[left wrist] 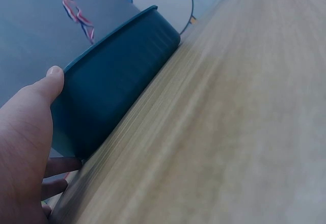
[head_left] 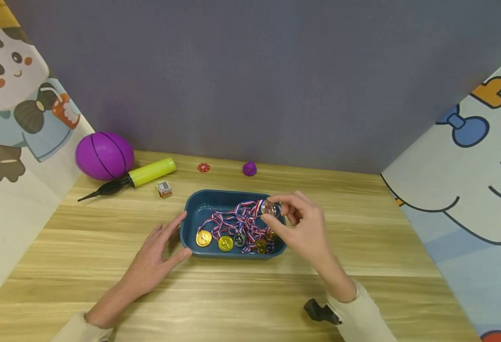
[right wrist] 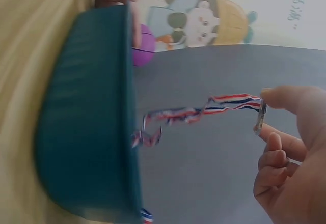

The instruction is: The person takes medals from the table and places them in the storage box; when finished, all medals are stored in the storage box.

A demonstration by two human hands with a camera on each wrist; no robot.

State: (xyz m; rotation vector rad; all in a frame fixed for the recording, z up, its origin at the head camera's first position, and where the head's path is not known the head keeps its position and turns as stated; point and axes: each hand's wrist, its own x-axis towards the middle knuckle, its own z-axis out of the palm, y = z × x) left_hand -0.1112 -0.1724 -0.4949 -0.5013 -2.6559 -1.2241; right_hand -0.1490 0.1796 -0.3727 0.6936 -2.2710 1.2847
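Wooden boards make up the table [head_left: 105, 247] in the head view, and a dark blue tray [head_left: 190, 209] is placed near its middle. Several gold medals [head_left: 203, 238] with striped ribbons [head_left: 229, 221] are lying tangled inside the tray. One medal [head_left: 269, 208] is pinched between thumb and fingertips of the right hand [head_left: 303, 223], just above the far right part of the tray, with its ribbon hanging down into the heap. The left hand [head_left: 154, 259] is laid against the left wall of the tray with straight, relaxed fingers, so nothing is grasped by it. A purple ball [head_left: 104, 155], a yellow pump [head_left: 141, 175], a small box [head_left: 164, 189], a red disc [head_left: 203, 167] and a small purple piece [head_left: 249, 168] are seen further back.

From the left wrist, the tray wall [left wrist: 122, 86] is seen touched by the thumb [left wrist: 51, 81], while the other fingers rest low beside it.

From the right wrist, the medal [right wrist: 261, 117] is seen edge-on, held at its rim, and the ribbon [right wrist: 204, 109] is drawn out towards the tray rim [right wrist: 130, 107].

The medal is judged to be light, stiff and rather smooth, so a pinch at the rim seems suitable. The ribbon is soft and can easily catch on the others.
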